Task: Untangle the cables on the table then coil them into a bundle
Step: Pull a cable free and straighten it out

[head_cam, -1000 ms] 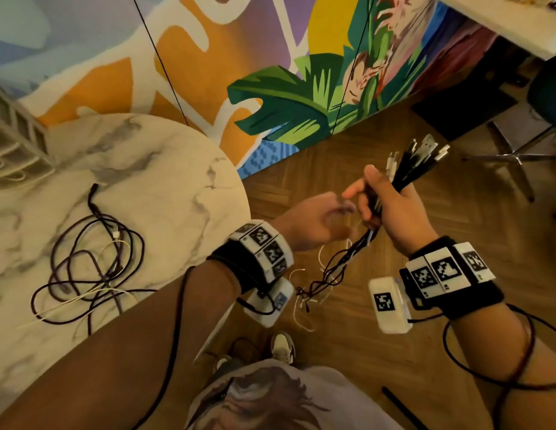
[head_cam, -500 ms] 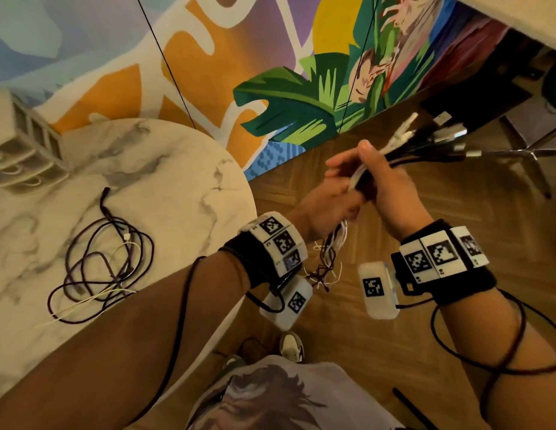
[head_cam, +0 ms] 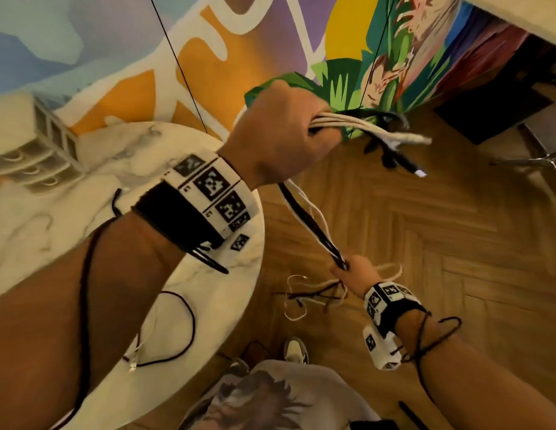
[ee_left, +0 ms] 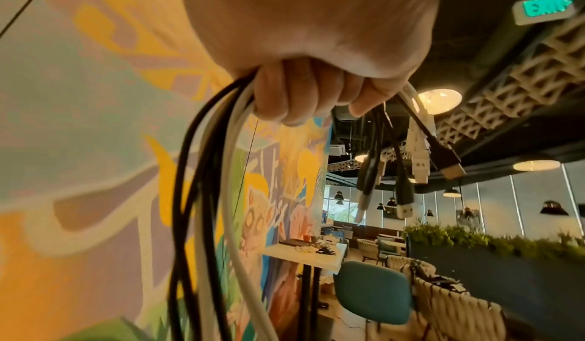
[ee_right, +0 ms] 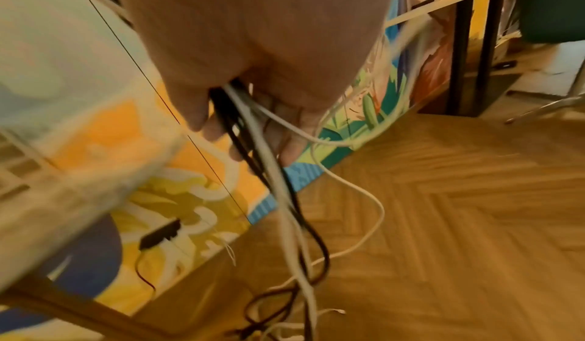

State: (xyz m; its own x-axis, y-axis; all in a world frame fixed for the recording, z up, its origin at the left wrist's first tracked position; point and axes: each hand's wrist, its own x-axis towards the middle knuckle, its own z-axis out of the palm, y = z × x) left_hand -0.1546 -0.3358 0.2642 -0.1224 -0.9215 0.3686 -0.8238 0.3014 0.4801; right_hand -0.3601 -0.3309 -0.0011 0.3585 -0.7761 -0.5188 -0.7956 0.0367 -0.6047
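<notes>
Overhead, left hand [head_cam: 279, 135] fisted round the plug ends of the cables [head_cam: 310, 225]; lower right, right hand [head_cam: 354, 271] curled round the strands. Likely to snag: loose tails [head_cam: 298, 299] dangling tangled near the floor.

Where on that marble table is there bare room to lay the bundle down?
Bare marble shows between the white shelf rack and the left hand. The near edge is crowded by a loose black cable; the left forearm hides the rest.
</notes>
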